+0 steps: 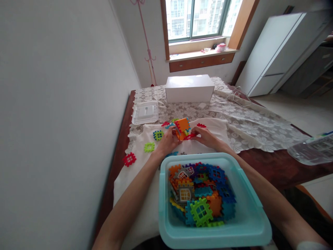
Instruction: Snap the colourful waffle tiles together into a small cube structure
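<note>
I have a small orange structure between my hands, just above the white cloth on the surface, beyond the bin and somewhat nearer the left edge than the right. Several toothed panels are joined into it, orange ones mostly, with red and blue teeth along the sides, so I judge it partly built; whether every side is closed I cannot tell. My left hand has its fingers curled against the structure's left side, gripping it, while the fingers of my right hand pinch a red piece at its lower right; whether that piece is locked in I cannot see. Plenty lies unjoined: a red window panel near the left edge, a lime panel and a blue-and-green panel farther in, another red piece out past my right hand, and a heap of panels in the turquoise bin at the near edge. The structure sits tilted, its upper orange face slanting up towards the far edge; it looks too compact to show a clear long axis. The red piece runs roughly left to right, rising slightly towards my right fingers.
</note>
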`<state>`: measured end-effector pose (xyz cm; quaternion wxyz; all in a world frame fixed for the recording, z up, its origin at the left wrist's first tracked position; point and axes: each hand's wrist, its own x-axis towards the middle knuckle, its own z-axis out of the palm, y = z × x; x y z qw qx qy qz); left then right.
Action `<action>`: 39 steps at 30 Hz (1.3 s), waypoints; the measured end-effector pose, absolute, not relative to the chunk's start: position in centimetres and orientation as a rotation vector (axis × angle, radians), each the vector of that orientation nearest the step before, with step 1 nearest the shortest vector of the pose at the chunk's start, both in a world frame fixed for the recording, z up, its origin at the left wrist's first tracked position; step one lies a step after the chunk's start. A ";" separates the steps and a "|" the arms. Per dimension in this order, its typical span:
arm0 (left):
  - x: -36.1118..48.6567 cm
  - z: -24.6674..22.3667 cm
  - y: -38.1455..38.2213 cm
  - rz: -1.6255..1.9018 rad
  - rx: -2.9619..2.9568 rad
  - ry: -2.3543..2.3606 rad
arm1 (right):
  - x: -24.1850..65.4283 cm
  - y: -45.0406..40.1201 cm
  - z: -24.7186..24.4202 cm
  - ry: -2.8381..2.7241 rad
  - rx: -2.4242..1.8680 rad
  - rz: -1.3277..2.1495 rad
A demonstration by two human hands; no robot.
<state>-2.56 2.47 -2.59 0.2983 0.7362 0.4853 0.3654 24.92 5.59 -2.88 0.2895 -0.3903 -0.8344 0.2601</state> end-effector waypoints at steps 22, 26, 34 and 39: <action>-2.3 -2.3 2.3 0.997 2.012 1.261 | 23.4 3.9 -2.5 -2.260 -1.048 0.501; -2.2 -2.3 2.2 0.992 2.003 1.286 | 23.0 4.3 -3.2 -2.241 -1.095 0.467; -2.0 -2.6 2.3 1.006 2.001 1.318 | 22.9 5.2 -4.1 -2.091 -1.122 0.533; -1.8 -2.6 2.2 1.011 2.010 1.351 | 22.8 5.3 -4.4 -2.021 -1.099 0.671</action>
